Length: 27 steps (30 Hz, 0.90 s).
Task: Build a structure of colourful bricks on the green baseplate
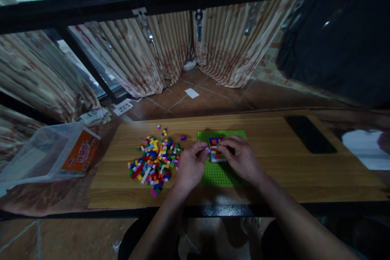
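A green baseplate [219,174] lies on the wooden table, with a small block of red, blue and white toy bricks [214,155] built on it. My left hand [191,164] is closed at the left side of this block, pinching a small pale purple brick [207,150] between thumb and forefinger. From the right, my right hand [242,158] reaches over the block, its thumb and forefinger brought together at the top bricks. Whatever those fingertips may hold is hidden. Left of my left hand spreads a pile of loose multicoloured bricks [157,158].
A black phone [310,134] lies on the right of the wooden table [268,130]. Off the table's left end stands a clear plastic bin [39,150] with an orange label. A black metal bar [128,2] crosses above, before striped curtains [164,48].
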Each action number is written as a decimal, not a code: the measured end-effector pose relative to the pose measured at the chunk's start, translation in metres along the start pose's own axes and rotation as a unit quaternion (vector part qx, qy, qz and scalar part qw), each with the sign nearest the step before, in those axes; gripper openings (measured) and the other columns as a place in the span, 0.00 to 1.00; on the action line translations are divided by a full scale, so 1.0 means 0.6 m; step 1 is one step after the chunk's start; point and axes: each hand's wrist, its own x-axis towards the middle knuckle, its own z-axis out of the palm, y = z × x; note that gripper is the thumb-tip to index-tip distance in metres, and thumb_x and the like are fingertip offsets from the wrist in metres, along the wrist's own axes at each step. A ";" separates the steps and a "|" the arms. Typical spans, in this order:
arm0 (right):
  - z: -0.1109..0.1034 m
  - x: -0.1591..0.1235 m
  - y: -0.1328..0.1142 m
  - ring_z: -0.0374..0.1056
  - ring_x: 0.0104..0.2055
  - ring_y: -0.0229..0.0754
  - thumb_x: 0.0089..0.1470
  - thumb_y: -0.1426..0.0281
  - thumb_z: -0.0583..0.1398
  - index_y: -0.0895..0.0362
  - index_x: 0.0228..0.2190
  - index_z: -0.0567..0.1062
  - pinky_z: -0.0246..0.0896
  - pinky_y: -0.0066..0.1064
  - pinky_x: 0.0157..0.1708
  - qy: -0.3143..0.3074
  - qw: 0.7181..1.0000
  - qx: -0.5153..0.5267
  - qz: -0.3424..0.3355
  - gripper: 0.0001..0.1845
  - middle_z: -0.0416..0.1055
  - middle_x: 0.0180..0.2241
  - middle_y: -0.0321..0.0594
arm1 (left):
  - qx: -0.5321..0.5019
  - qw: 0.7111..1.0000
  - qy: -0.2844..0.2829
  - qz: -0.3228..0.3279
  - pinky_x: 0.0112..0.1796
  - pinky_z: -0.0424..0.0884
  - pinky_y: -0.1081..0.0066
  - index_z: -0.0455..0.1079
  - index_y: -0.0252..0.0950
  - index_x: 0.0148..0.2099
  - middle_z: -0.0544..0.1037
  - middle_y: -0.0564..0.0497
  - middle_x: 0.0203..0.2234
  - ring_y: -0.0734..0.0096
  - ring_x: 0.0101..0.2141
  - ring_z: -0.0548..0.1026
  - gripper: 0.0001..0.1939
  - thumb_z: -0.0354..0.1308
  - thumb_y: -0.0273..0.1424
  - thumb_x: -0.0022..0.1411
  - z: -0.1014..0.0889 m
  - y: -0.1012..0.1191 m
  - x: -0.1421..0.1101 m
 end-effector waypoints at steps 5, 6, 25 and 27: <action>0.007 -0.005 -0.025 0.70 0.43 0.46 0.58 0.64 0.59 0.51 0.34 0.80 0.62 0.42 0.45 -0.013 0.999 0.016 -0.026 0.08 0.76 0.38 0.40 | -0.062 0.998 -0.019 0.002 0.36 0.77 0.71 0.71 0.32 0.43 0.81 0.47 0.36 0.72 0.31 0.79 0.09 0.55 0.25 0.60 0.010 -0.001 -0.004; 0.009 -0.005 -0.027 0.70 0.43 0.45 0.58 0.65 0.60 0.50 0.34 0.80 0.62 0.42 0.45 -0.012 0.999 0.015 -0.028 0.08 0.76 0.38 0.40 | -0.066 0.998 -0.023 0.002 0.35 0.77 0.72 0.71 0.32 0.43 0.81 0.47 0.36 0.72 0.30 0.79 0.09 0.55 0.24 0.60 0.013 -0.001 -0.005; -0.024 -0.002 0.037 0.67 0.46 0.46 0.52 0.71 0.64 0.50 0.28 0.79 0.62 0.45 0.48 -0.060 0.997 -0.041 -0.005 0.04 0.71 0.42 0.40 | 0.188 0.982 0.026 -0.001 0.37 0.72 0.72 0.72 0.35 0.46 0.80 0.47 0.40 0.70 0.34 0.77 0.11 0.53 0.29 0.62 0.018 -0.015 0.001; -0.019 -0.001 0.036 0.66 0.46 0.46 0.51 0.71 0.64 0.50 0.27 0.79 0.62 0.45 0.48 -0.050 0.998 -0.036 0.003 0.04 0.71 0.42 0.40 | 0.185 0.983 0.021 -0.008 0.36 0.72 0.72 0.72 0.35 0.47 0.80 0.47 0.40 0.70 0.34 0.77 0.12 0.53 0.30 0.63 0.023 -0.017 0.002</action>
